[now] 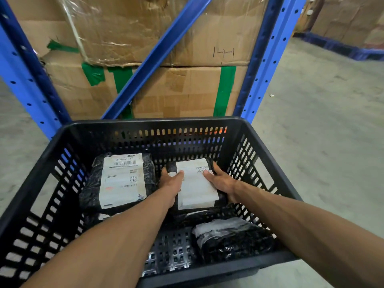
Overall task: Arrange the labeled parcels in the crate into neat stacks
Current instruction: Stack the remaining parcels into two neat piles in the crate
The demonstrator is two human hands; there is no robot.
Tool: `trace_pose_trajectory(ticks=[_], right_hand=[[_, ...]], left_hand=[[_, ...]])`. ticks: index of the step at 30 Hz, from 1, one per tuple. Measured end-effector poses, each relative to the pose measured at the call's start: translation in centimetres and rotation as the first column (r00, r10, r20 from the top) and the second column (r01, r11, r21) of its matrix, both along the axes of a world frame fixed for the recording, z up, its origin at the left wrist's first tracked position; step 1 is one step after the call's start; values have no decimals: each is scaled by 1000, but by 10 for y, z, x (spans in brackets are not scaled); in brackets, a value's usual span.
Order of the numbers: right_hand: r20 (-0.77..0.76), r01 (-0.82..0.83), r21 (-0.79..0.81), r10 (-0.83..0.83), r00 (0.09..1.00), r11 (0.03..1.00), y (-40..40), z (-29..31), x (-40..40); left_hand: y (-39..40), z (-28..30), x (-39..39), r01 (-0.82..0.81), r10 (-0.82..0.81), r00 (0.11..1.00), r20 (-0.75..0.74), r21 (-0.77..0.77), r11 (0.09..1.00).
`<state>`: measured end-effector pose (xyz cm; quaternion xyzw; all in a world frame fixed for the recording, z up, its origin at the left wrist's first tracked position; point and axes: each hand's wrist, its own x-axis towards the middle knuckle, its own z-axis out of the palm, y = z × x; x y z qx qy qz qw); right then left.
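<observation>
A black slotted crate (158,123) fills the lower half of the head view. Inside at the right middle lies a black-wrapped parcel with a white label (195,186). My left hand (171,181) grips its left side and my right hand (223,182) grips its right side, thumbs on the label. It rests on top of another black parcel (207,214). A larger labeled parcel (121,179) lies flat at the left, over one more parcel whose edge barely shows. A black parcel with clear tape (230,239) sits at the near right corner.
Behind the crate stand blue shelf uprights (264,59) with a diagonal brace (158,57) and stacked cardboard boxes (166,88) with green tape. Grey concrete floor (324,125) spreads to the right. Bare crate floor (172,252) shows at the near middle.
</observation>
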<state>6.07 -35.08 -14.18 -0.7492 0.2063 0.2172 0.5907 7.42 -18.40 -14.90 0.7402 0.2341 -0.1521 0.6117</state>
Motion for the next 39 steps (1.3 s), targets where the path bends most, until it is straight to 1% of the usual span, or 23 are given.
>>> trace_pose_trajectory(ticks=[4, 9, 11, 12, 15, 16, 18, 20, 21, 23, 25, 26, 27, 28, 29, 30, 31, 32, 33, 34, 36, 37, 39], right_hand=[[30, 32, 28, -33, 999, 999, 2, -2, -4], [-18, -1, 18, 1, 1000, 1000, 2, 0, -4], [-26, -32, -54, 31, 999, 998, 3, 4, -3], [-40, -65, -121, 61, 997, 991, 4, 8, -3], [-85, -163, -342, 142, 986, 925, 5, 25, -3], [-71, -177, -400, 162, 984, 899, 4, 32, -4], [-90, -256, -543, 247, 965, 800, 1, 46, -8], [-211, -402, -650, 355, 911, 644, -2, 61, -14], [-303, -484, -639, 383, 873, 597, -4, 67, -18], [-498, -650, -542, 420, 759, 533, -6, 76, -27], [-643, -758, -478, 411, 647, 444, -7, 82, -38], [-692, -797, -463, 403, 599, 388, -7, 81, -42], [-738, -830, -442, 388, 553, 341, -7, 80, -46], [-769, -851, -426, 374, 519, 306, -6, 78, -51], [-785, -866, -417, 370, 497, 277, -6, 77, -56], [-795, -875, -413, 369, 482, 254, -6, 75, -60], [-804, -881, -410, 363, 472, 237, -4, 76, -63], [-812, -888, -405, 360, 459, 218, -2, 77, -67], [-815, -895, -403, 371, 446, 192, 0, 80, -71], [-811, -899, -406, 389, 437, 163, 1, 82, -74], [-802, -907, -410, 435, 410, 100, 5, 89, -79], [-801, -914, -397, 453, 390, 85, 5, 92, -80], [-802, -929, -357, 476, 360, 101, 2, 94, -81]], left_hand=[[4, 2, 1, 1, -1, 999, 33, 24, 1000], [5, 4, -2, 63, -65, 998, 22, 68, 996], [4, 7, -2, 101, -101, 995, -8, 96, 990], [4, 9, -3, 125, -123, 992, -26, 126, 984], [-1, 23, -3, 214, -193, 976, -101, 282, 935], [-3, 29, -4, 260, -225, 964, -143, 327, 909], [-8, 43, -10, 365, -294, 928, -229, 390, 846], [-11, 54, -21, 450, -358, 892, -277, 464, 763], [-12, 58, -27, 476, -380, 880, -286, 527, 705], [-14, 68, -35, 493, -404, 864, -299, 664, 562], [-15, 79, -42, 559, -460, 811, -362, 710, 428], [-17, 83, -45, 645, -494, 749, -440, 654, 396], [-19, 86, -49, 744, -522, 664, -536, 544, 388], [-22, 87, -54, 812, -529, 583, -617, 413, 413], [-25, 88, -61, 847, -531, 512, -675, 292, 445], [-28, 89, -68, 866, -533, 455, -714, 215, 451], [-31, 88, -74, 885, -543, 412, -732, 178, 431], [-34, 87, -79, 899, -559, 383, -735, 158, 408], [-36, 85, -83, 901, -577, 370, -728, 130, 414], [-39, 83, -87, 892, -599, 374, -708, 97, 442], [-42, 76, -92, 841, -629, 401, -666, -5, 542], [-42, 76, -94, 803, -635, 409, -655, -72, 591], [-40, 79, -98, 755, -648, 390, -654, -176, 632]])
